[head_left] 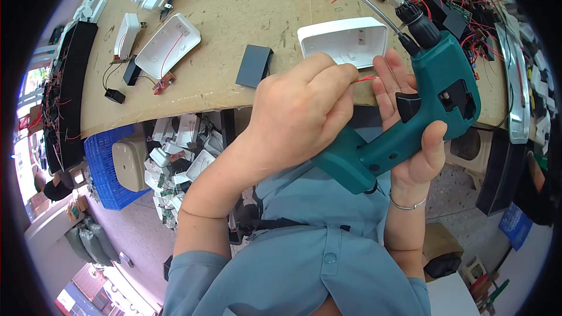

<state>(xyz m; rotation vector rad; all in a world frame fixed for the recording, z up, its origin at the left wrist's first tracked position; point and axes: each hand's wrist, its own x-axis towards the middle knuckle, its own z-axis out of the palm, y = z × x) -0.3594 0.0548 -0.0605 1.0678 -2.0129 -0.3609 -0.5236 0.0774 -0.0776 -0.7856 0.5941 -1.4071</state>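
While left hand (304, 105) pinches red wire (366, 78) — white shell (342, 36) at one o'clock — right hand (415, 168) holds teal tool (430, 112), fingers loose

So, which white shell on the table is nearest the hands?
The wide shell just beyond the left hand; the others lie farther left.

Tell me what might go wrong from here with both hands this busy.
1. The right hand supports the teal pistol-grip tool while its fingertips reach toward the red wires; with that attention divided, the tool could tilt or slip.
2. Those fingers lie close to the black trigger, so a shift of grip might press it unintentionally.
3. The left hand pinches the thin wires, which could bend or slip away.
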